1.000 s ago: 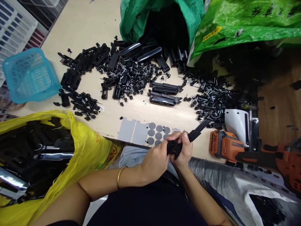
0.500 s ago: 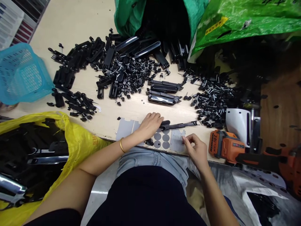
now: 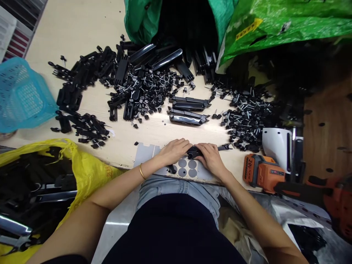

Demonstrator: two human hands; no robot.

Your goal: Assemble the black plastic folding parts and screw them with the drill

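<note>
A long black plastic part [image 3: 223,147] lies flat on the table near its front edge, its thick end between my hands. My left hand [image 3: 174,150] rests on that end from the left, fingers curled over it. From the right, my right hand [image 3: 211,158] presses down on the same end, fingers bent. Under and before the hands lies a grey sheet of round stickers [image 3: 183,168].
Heaps of black plastic parts and small screws [image 3: 148,90] cover the table's middle, with stacked black handles [image 3: 187,110] beyond my hands. A blue basket [image 3: 23,95] stands at left, a yellow bag [image 3: 41,183] below it, green bags [image 3: 269,25] at the back, an orange drill [image 3: 264,172] at right.
A second ago both hands held the black part up off the table. It was then laid down, the right hand went to the sticker sheet, and now both hands press on the part's end.
</note>
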